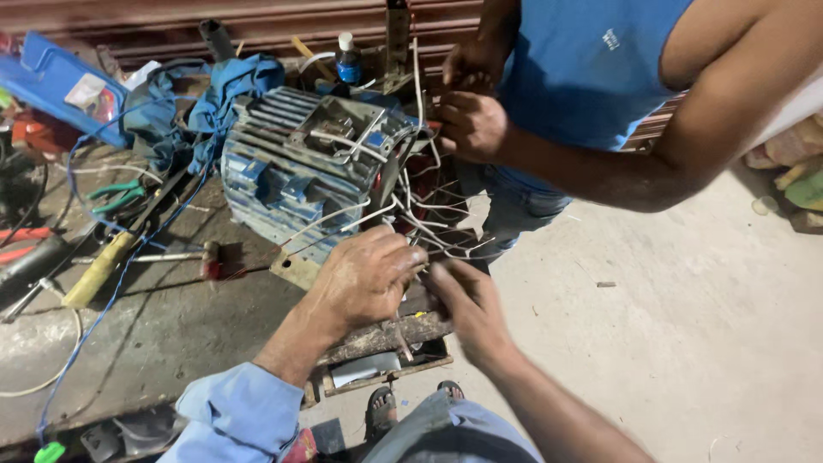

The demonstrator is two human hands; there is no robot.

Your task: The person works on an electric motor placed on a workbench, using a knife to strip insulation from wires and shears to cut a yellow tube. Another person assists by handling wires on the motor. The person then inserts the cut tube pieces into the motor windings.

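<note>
A blue ribbed electric motor housing [291, 171] lies on its side at the edge of a workbench, with several white sleeved wires [411, 219] spilling from its open end. My left hand [364, 274] is closed around some of these wires at the motor's lower front edge. My right hand [467, 304] is beside it, fingers pinching wires just to the right. Another person in a blue shirt [591, 60] stands opposite, with both hands [467, 120] at the wires on the motor's far side.
The bench [171, 326] holds a yellow-handled tool [94, 270], green-handled pliers [116, 195], a hammer-like tool [193, 255], blue cloth [206, 94], a small bottle [347, 58] and a blue case [56, 81]. Concrete floor [686, 326] lies to the right. My sandalled feet [381, 407] show below.
</note>
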